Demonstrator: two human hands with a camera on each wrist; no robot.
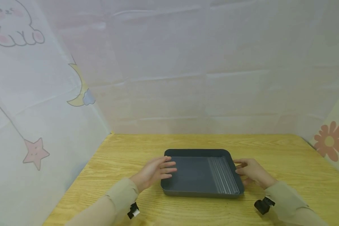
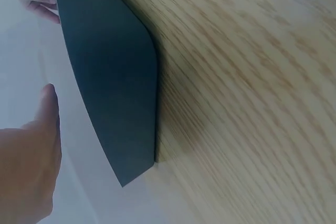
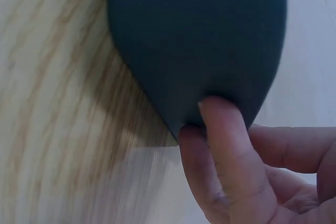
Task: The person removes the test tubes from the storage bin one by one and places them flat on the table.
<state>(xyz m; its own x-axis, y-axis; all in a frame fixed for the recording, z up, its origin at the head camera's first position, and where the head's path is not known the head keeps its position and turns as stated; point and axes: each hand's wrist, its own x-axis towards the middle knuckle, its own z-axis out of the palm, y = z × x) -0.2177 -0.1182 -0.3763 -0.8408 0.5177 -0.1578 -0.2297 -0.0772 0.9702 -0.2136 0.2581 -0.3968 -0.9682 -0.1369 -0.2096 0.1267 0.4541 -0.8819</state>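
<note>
A dark grey rectangular tray [image 1: 186, 179] lies on the wooden table. Along the right side of its floor is a row of clear, thin, ribbed strips [image 1: 223, 175]; their exact kind does not show. My left hand [image 1: 159, 171] hangs over the tray's left rim, fingers straight and spread, holding nothing. In the left wrist view, its thumb stands apart from the tray's outer wall [image 2: 115, 72]. My right hand [image 1: 251, 171] is at the tray's right side. Seen from the right wrist, its fingertips [image 3: 223, 111] touch the outer wall [image 3: 199, 40].
The yellow wood-grain table [image 1: 124, 157] reaches back to a pale fabric backdrop [image 1: 164, 94], which also hangs at both sides. Small black devices sit at both wrists, a black camera [image 1: 264, 205] at the right one.
</note>
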